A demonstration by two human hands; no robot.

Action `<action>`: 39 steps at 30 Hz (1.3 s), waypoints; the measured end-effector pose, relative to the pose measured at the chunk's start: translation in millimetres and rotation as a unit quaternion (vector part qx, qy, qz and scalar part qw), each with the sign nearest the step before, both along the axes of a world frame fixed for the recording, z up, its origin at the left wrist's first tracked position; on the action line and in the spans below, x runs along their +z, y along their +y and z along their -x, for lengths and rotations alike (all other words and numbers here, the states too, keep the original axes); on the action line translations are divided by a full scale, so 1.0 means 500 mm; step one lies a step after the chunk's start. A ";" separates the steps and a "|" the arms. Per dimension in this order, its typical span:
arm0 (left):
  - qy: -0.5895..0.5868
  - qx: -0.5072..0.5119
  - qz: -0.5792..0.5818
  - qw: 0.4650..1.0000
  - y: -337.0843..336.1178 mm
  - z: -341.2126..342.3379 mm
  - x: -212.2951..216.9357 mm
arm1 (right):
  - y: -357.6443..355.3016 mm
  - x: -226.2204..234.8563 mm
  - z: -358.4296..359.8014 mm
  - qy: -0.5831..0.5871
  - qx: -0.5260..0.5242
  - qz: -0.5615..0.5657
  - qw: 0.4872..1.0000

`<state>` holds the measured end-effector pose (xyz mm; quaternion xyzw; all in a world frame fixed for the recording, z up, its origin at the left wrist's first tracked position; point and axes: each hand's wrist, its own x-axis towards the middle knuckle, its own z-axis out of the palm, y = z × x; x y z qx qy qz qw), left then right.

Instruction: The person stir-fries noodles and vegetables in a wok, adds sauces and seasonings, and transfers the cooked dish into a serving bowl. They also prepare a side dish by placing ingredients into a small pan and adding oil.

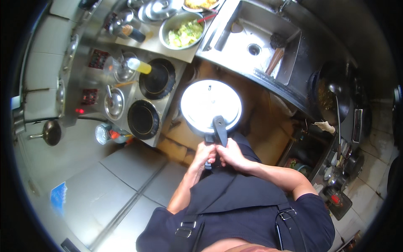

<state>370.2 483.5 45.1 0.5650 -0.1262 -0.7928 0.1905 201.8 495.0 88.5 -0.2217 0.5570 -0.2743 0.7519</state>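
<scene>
In front of my body I hold a silver pressure cooker [211, 101] with its round lid on. Its black lid handle [219, 128] points toward me and sits slightly to the right of the black pot handle [208, 165] below it. My left hand [204, 154] is closed around the pot handle, whose end shows under the fingers. My right hand [230, 153] grips the end of the lid handle, right beside the left. The two handles do not quite line up. Brown floor shows beneath the cooker.
To the left is a steel cooktop with two black frying pans [157, 78] and a yellow-filled bottle [140, 66]. Behind it stands a bowl of chopped greens [183, 33]. A steel sink [222, 35] lies ahead right. Farther right, a wok [329, 94] holds a ladle [338, 113].
</scene>
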 end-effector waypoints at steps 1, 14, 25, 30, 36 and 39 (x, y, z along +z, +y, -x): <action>-0.016 0.001 0.009 1.000 0.000 -0.011 -0.022 | -0.003 -0.017 -0.026 0.004 -0.017 -0.018 1.000; 0.031 -0.018 -0.109 0.993 -0.122 -0.048 -0.734 | 0.076 -0.712 0.053 0.412 0.223 0.110 0.877; 0.114 -0.060 -0.061 0.990 -0.268 0.133 -1.344 | 0.167 -0.991 0.116 0.534 0.323 0.091 0.776; 0.131 0.048 -0.131 0.982 -0.303 0.243 -1.450 | 0.093 -1.014 0.150 0.535 0.305 0.123 0.778; 0.172 -0.077 0.046 0.981 -0.389 0.319 -1.651 | 0.067 -1.042 0.172 0.558 0.301 0.158 0.756; 0.155 -0.134 0.093 0.974 -0.413 0.355 -1.729 | 0.061 -1.049 0.184 0.569 0.292 0.177 0.748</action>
